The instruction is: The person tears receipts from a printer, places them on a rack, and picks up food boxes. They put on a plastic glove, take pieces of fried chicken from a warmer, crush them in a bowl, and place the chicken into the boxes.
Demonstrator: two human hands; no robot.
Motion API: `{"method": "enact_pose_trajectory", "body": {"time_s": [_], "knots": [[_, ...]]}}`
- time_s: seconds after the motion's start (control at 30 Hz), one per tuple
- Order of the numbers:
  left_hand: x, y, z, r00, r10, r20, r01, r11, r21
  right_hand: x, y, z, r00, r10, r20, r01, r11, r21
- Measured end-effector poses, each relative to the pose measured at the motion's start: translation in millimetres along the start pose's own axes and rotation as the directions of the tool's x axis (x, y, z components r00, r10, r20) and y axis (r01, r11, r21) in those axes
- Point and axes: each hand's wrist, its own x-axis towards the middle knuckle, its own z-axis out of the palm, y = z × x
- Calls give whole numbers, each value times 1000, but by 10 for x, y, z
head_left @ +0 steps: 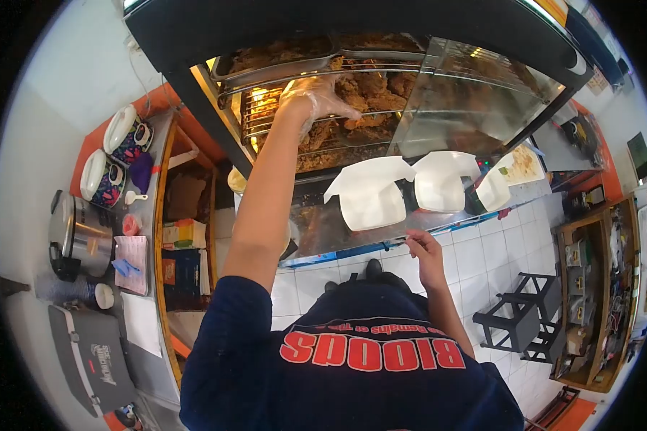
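My left hand (313, 99), in a clear plastic glove, reaches inside a lit glass food warmer. Its thumb and fingers are spread beside the fried chicken (370, 92) on the wire racks, and no piece shows lifted in it. My right hand (425, 260) is at the front edge of the counter, fingers loosely bent and apart, with nothing visible in it. Two white takeaway boxes with raised lids, one on the left (372, 207) and one in the middle (440, 191), stand on the counter below the warmer. A smaller white container (493, 192) stands to their right.
A sliding glass panel (456, 100) covers the warmer's right side. Metal trays (277, 68) of fried food sit on its upper shelf. A side counter at left holds a large pot (83, 233) and patterned cookers (102, 177). Black stools (517, 316) stand on the tiled floor at right.
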Motion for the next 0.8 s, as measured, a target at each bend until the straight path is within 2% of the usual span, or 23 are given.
{"method": "enact_pose_trajectory", "body": {"time_s": [0.07, 0.1, 0.17, 0.2, 0.27, 0.3, 0.4, 0.43, 0.47, 0.53, 0.6, 0.67, 0.7, 0.73, 0.8], "knots": [[19, 11, 81, 990, 55, -133, -43, 995, 92, -8, -5, -17, 1000, 3, 5, -3, 1000, -4], [-96, 139, 59, 990, 58, -130, -46, 994, 94, -23, 7, -24, 1000, 3, 0, -3, 1000, -2], [-294, 382, 4, 984, -42, -170, 62, 991, 118, -9, 15, -34, 1000, 21, -7, -21, 999, 34], [-266, 366, 43, 984, -37, -172, 58, 991, 119, -7, 6, -42, 1000, 16, -10, -16, 999, 34], [-270, 384, 114, 953, 53, -299, 7, 981, 196, -23, -13, -61, 1000, 20, -3, -20, 999, 27], [-392, 550, 68, 967, -30, -252, 104, 953, 283, -26, -11, -87, 1000, 17, -6, -17, 999, 28], [-234, 512, 286, 942, -78, -327, 162, 958, 239, -54, 52, -146, 999, 30, -21, -30, 999, 18], [-205, 457, 309, 918, -2, -397, 129, 947, 294, -60, 66, -166, 999, 29, -30, -28, 999, 26], [-289, 506, 223, 919, 2, -395, 126, 947, 296, -63, 72, -187, 999, 26, -40, -25, 999, 33], [-517, 679, -34, 978, -68, -195, 109, 973, 205, -81, 78, -229, 997, 30, -65, -28, 999, 33], [-416, 500, -24, 974, -65, -216, 118, 963, 243, -96, 95, -283, 995, 30, -91, -27, 999, 33], [-414, 345, 51, 940, -129, -315, 150, 988, 43, -118, 146, -350, 992, 49, -119, -47, 999, 27], [-429, 302, 164, 875, -128, -467, 216, 966, 139, -130, 140, -371, 991, 50, -123, -46, 998, 32], [-413, 250, 201, 877, -124, -465, 213, 966, 145, -143, 132, -393, 990, 50, -130, -45, 998, 41], [-497, 300, 184, 847, -293, -443, 364, 928, 82, -156, 118, -409, 989, 53, -138, -46, 997, 54]]}}
